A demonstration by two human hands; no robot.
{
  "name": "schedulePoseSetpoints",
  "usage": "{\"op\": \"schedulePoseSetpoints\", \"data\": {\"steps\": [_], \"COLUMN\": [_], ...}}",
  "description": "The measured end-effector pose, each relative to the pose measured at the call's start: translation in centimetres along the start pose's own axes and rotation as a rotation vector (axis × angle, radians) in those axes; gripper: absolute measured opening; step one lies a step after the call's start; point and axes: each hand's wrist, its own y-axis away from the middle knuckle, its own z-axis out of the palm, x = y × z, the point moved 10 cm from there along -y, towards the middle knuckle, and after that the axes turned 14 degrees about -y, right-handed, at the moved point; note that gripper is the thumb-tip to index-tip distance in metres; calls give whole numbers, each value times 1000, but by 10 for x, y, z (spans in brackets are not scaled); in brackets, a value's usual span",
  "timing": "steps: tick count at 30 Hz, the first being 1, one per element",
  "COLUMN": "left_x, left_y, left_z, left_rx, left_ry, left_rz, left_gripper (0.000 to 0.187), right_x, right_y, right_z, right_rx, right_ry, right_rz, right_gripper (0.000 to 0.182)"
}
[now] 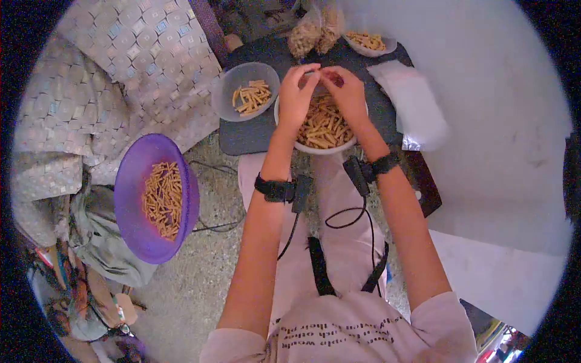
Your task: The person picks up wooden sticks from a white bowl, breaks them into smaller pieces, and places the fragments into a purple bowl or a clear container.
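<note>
The left hand [296, 94] and right hand [346, 91] curl with fingertips close together over the white bowl [325, 150] of brown sticks [324, 127]; I cannot tell what they grip. The bowl reaches the near edge of the dark counter [242, 138], with bare strips at either side. A translucent bowl [225, 91] sits close left, filled bags [316, 33] and a small bowl [390, 47] behind; white sheets [411, 100] overhang the right edge, near the wall [496, 91]. A purple basin [134, 206] stands lower left.
</note>
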Motion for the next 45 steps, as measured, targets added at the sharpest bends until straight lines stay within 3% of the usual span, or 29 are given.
{"op": "schedulePoseSetpoints", "data": {"steps": [7,14,17,19,21,22,25,28,30,33,38,42,45], "left_x": [-12,-18,-16,-17,-16,-24,-46,-54,-56,-52,-49,-22,-7], "left_y": [3,5,3,0,1,4,11,14,18,17,13,5,2], "left_z": [-1,13,13,8,-1,-10,-32,-50,-49,-48,-39,-27,-7], "left_rx": [-22,-90,-94,-33,39,112,323,532,551,521,389,232,96], "left_ry": [188,377,315,317,385,412,480,570,596,580,355,126,-21], "left_rz": [-153,-171,-152,-134,-99,-179,-359,-282,-296,-303,-306,-135,48], "left_gripper": [19,14,14,13,15,16,24,26,27,25,18,18,17], "right_x": [-10,6,9,12,7,3,21,24,21,1,22,15,22], "right_y": [0,-4,-3,0,4,-2,7,17,25,33,23,6,7], "right_z": [3,-1,-2,1,0,-2,21,42,53,51,44,17,8], "right_rx": [-27,-8,-4,-10,-1,9,-197,-325,-448,-422,-421,-144,-113], "right_ry": [-221,-294,-291,-293,-303,-308,83,561,758,779,496,48,-61], "right_rz": [-9,36,101,157,47,-27,-6,-29,-67,-152,8,10,135], "right_gripper": [24,21,21,22,25,26,28,31,31,31,35,36,35]}}
